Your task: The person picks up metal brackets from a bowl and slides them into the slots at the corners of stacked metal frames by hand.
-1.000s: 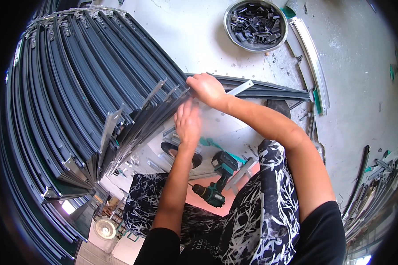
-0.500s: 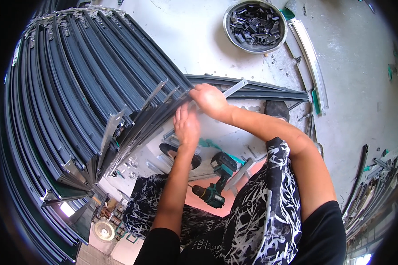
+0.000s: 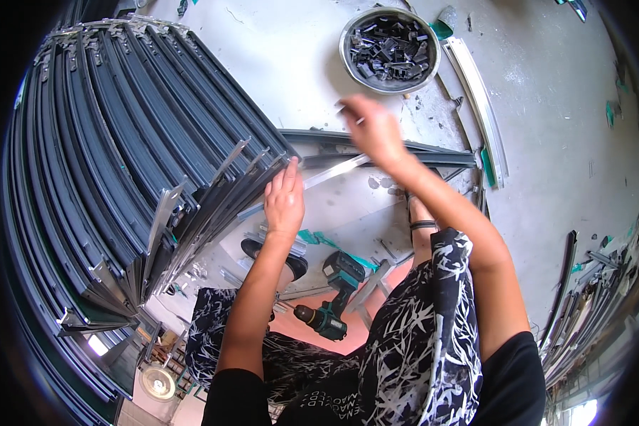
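Observation:
A large stack of dark grey metal profiles point(image 3: 135, 135) fills the left side, its near ends fanned out. My left hand point(image 3: 285, 204) lies against the corner of the outermost profile, fingers stretched out and close together. Off to the right, my right hand point(image 3: 378, 133) is raised in the air, apart from the stack. Motion smears its fingers, which look partly bent; whether something small is between them I cannot make out. Beyond it on the floor stands a round metal bowl point(image 3: 345, 53) holding many small dark pieces. Beneath my right forearm, more dark profiles point(image 3: 433, 157) lie across the floor.
A green-and-black cordless drill point(image 3: 328, 318) rests on a pinkish surface between my legs. A pale metal strip point(image 3: 337, 169) slants beside the floor profiles. Long silvery profiles point(image 3: 479, 106) lie right of the bowl; scrap lengths point(image 3: 596, 298) are heaped at the far right.
My right hand has left the profile's corner and moved up and right, toward the bowl. My left hand stays at the stack, now with straighter fingers. The view has shifted slightly.

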The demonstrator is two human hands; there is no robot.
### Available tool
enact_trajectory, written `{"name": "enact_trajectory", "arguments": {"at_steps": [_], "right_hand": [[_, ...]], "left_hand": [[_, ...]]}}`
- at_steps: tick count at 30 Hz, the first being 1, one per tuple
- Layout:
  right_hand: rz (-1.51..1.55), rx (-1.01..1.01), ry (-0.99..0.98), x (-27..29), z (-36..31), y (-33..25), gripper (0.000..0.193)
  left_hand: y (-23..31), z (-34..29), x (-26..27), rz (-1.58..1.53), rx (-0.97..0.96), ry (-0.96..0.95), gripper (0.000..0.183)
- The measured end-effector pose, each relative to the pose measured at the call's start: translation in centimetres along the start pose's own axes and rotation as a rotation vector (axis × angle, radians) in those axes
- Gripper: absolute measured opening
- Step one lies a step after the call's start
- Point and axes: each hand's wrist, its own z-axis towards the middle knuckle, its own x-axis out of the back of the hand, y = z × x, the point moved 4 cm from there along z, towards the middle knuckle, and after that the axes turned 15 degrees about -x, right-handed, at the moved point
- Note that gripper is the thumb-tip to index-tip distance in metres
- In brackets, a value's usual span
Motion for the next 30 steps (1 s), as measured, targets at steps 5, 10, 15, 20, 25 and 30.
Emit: {"name": "enact_trajectory", "arguments": {"at_steps": [5, 10, 15, 20, 25, 30], "right_hand": [[-0.449, 0.089, 0.280, 7.8, 6.7, 2.7, 0.018], [-0.748, 0.127, 0.107, 8.3, 9.0, 3.9, 0.015], [-0.882, 0.186, 0.112, 8.3, 9.2, 3.4, 0.012], [-0.900, 0.255, 0.144, 8.9, 9.4, 2.9, 0.010], [-0.752, 0.206, 0.244, 10.0, 7.0, 0.7, 0.007], [-0.301, 0.058, -0.065, 7.5, 3.6, -1.6, 0.021]], "left_hand": [[-0.3, -1.2, -0.6, -0.031, -0.039, 0.033, 0.021], [-2.8, -6.6, -1.5, 0.001, 0.049, -0.043, 0.019], [-6.5, -14.5, -2.5, 0.017, 0.293, -0.275, 0.009], [-7.2, -15.9, -1.4, 0.040, 0.328, -0.307, 0.014], [-2.9, -10.7, 2.8, -0.168, 0.152, -0.189, 0.023], [-0.6, -6.4, 6.0, -0.157, 0.103, -0.083, 0.029]]}}
